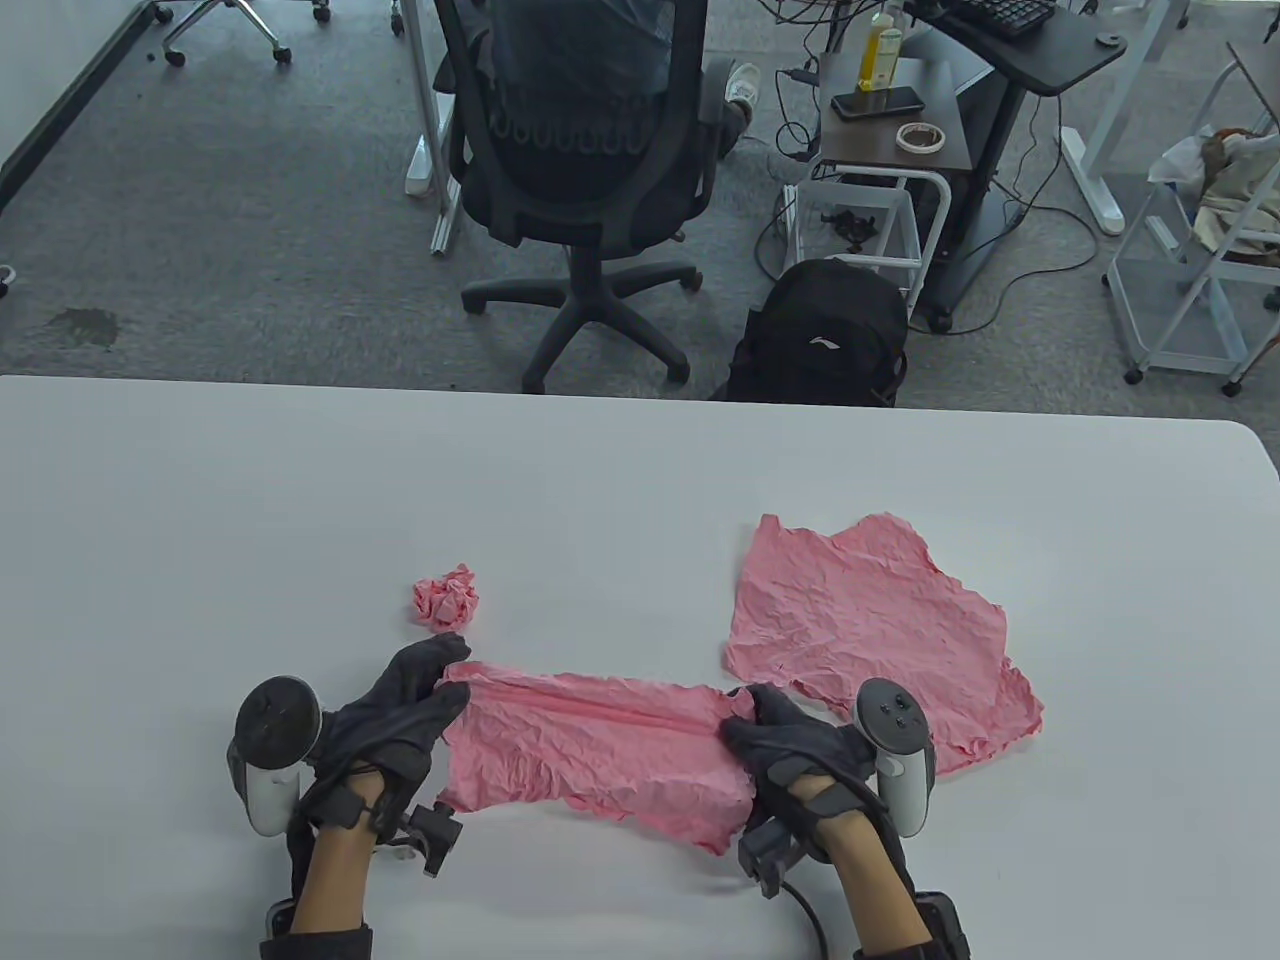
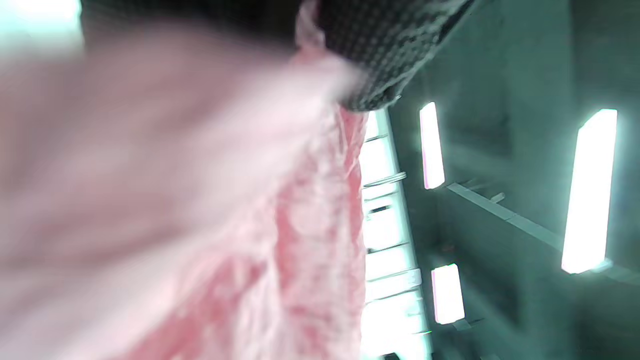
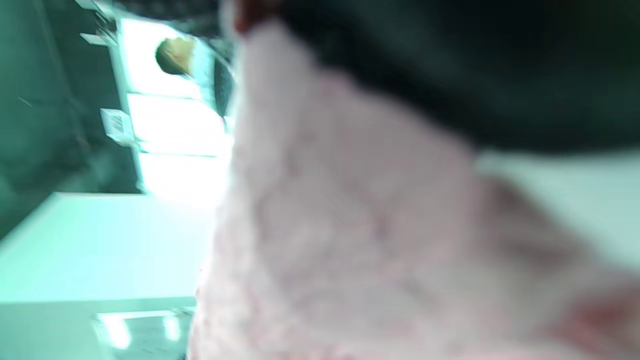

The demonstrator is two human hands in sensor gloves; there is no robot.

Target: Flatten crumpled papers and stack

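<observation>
You held the half-opened sheet of crumpled pink paper [image 1: 600,750] stretched between your two hands, its long axis running left to right across the near part of the white desk [image 1: 200,500]. Your left hand [image 1: 385,725] pinched the sheet's left end and your right hand [image 1: 800,755] gripped its right end, so each grip sat at one end with the paper lying inward from it. A long crease ran along the sheet's far edge. The already flattened sheet of wrinkled pink paper [image 1: 870,620] lay just beyond your right hand, so that hand was the nearer one for stacking. A small tight ball of pink paper [image 1: 447,597] sat just beyond your left hand, untouched.
</observation>
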